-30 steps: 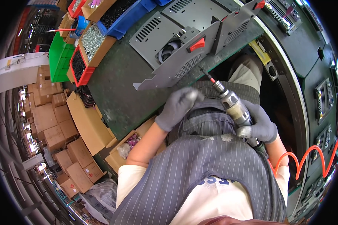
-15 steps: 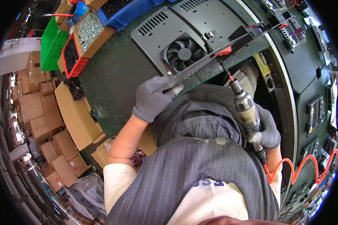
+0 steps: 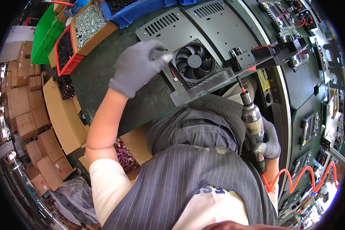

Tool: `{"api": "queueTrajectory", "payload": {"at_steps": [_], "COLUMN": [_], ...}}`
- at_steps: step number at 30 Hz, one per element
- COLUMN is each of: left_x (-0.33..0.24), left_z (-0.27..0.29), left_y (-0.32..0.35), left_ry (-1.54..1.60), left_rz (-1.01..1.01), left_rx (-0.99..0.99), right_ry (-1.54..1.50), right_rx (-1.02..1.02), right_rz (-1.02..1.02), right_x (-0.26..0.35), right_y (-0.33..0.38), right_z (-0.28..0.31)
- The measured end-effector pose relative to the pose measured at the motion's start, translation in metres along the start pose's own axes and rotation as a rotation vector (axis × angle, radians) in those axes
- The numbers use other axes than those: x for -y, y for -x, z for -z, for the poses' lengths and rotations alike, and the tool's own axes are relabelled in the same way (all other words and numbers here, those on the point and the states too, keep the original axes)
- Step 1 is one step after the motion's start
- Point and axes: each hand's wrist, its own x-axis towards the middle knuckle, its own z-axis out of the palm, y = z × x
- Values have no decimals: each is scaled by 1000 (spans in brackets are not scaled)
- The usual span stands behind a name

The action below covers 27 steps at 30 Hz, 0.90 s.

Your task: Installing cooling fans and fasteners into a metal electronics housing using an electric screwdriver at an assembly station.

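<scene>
My left hand [image 3: 140,68], in a grey glove, hovers at the left edge of a dark metal panel [image 3: 166,28], close to a black fan [image 3: 195,61]. Its thumb and forefinger are apart, and nothing shows between them. A short cable with a white plug hangs beside the fan. In my gloved right hand [image 3: 270,142] is an air screwdriver [image 3: 253,120], gripped round its body. Its bit points up to the underside of the panel's near flange [image 3: 207,86], where the tip is partly hidden. A coiled orange hose [image 3: 291,180] trails from the tool.
At the far left stand a red bin [image 3: 67,51] of black screws, a carton [image 3: 90,25] of silver screws and a blue bin [image 3: 138,13]. A green bin [image 3: 46,40] is beyond them. Right of a metal rail, several metal assemblies [image 3: 309,129] lie on a green surface.
My left hand has let go of the flange's left corner and moved up and left, over the panel's edge. The flange looks less tilted. My right hand keeps hold of the screwdriver.
</scene>
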Motion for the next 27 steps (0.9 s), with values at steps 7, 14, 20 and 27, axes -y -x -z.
{"api": "queueTrajectory", "payload": {"at_steps": [7, 14, 20, 27], "left_x": [-7, -37, -42, -56], "left_z": [-16, 10, -8, -5], "left_y": [-30, -27, -22, -30], "left_ry": [-219, 16, 572, 186], "left_rz": [0, -396, 8, -202], "left_rx": [302, 197, 557, 645], "right_ry": [6, 39, -44, -63], "right_rx": [-27, -159, -42, -91], "right_rz": [-23, 19, -122, -166], "right_x": [-4, 3, 14, 19], "right_y": [3, -4, 0, 6], "right_z": [4, -8, -3, -7]}}
